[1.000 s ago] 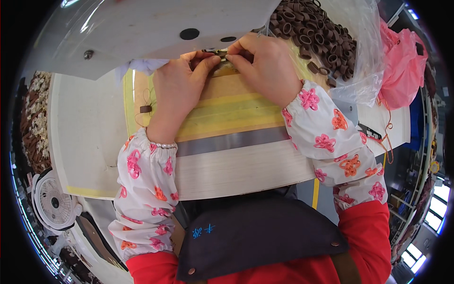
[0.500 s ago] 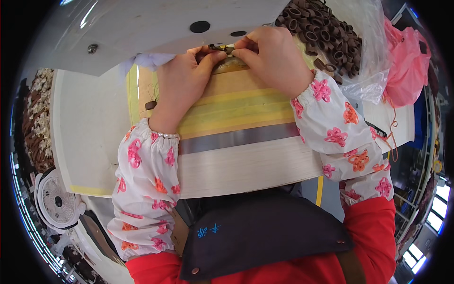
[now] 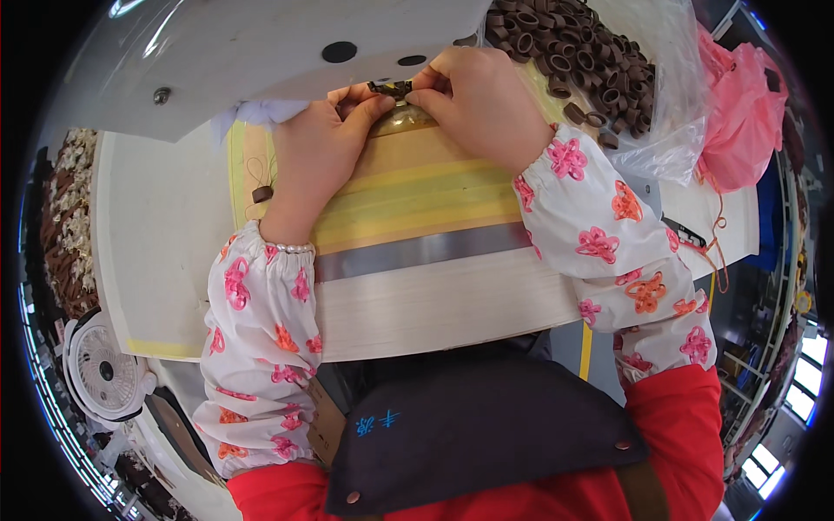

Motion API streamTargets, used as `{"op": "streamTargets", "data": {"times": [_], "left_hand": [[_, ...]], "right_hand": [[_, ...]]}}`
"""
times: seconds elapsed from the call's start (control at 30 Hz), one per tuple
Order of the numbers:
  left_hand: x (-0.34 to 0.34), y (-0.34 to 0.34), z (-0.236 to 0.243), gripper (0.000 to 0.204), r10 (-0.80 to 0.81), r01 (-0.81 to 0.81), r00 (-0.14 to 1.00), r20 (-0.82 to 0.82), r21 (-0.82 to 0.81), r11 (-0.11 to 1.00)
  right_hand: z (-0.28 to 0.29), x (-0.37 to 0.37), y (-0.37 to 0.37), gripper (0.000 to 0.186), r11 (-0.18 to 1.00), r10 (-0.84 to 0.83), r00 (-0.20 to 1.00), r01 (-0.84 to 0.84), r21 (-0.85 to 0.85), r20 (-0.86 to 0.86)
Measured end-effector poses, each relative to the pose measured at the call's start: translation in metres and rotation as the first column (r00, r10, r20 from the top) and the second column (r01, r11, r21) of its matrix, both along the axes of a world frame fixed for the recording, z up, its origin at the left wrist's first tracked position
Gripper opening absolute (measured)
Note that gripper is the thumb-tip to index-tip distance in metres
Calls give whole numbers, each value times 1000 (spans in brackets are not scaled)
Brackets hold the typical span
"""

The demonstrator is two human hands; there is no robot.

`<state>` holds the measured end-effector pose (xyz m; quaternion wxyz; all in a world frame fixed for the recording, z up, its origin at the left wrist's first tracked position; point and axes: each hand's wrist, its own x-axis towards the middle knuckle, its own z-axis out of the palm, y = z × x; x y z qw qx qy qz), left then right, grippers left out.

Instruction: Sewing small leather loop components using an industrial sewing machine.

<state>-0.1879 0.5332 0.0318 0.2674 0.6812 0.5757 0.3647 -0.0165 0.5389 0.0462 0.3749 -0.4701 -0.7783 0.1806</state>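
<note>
Under the white sewing machine head [image 3: 243, 61], by its small dark metal foot [image 3: 391, 89], both hands work close together. My left hand [image 3: 317, 161] is closed, thumb and index finger pinched at the left of the foot. My right hand [image 3: 486, 108] is closed too, pinching at the foot's right; what either holds is too small to make out. A taped bed [image 3: 417, 195] with yellow strips lies below them. A small brown loop [image 3: 262, 194] with loose thread lies left of my left wrist. A pile of brown loops [image 3: 565, 52] is at upper right.
A pink plastic bag [image 3: 738, 122] is at the right, beside clear plastic. A black-handled tool [image 3: 686, 232] and orange cord [image 3: 719, 234] lie near the right edge. A white fan [image 3: 102, 365] stands at lower left. White cloth [image 3: 261, 113] hangs at the machine's left.
Since a second ago both hands appear a little higher and further left in the picture, still pinched at the foot. The surroundings have shifted slightly in the view too.
</note>
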Motion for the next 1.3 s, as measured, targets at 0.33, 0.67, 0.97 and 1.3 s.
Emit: {"op": "streamTargets", "data": {"times": [0.33, 0.67, 0.97, 1.3], "left_hand": [[4, -3, 4, 26, -13, 19, 996, -84, 66, 998], [19, -67, 16, 13, -254, 267, 961, -113, 126, 955], [10, -29, 17, 12, -379, 346, 923, 62, 296, 890], [-1, -19, 13, 12, -259, 257, 964, 63, 35, 966]], "right_hand": [[-3, 5, 0, 11, 1000, 4, 1000, -4, -21, -8], [7, 6, -29, 19, 883, 45, 981, -127, -453, -188], [26, 0, -75, 14, 843, 138, 952, -257, -472, -272], [30, 9, -10, 17, 629, 23, 949, -259, -733, -315]]}}
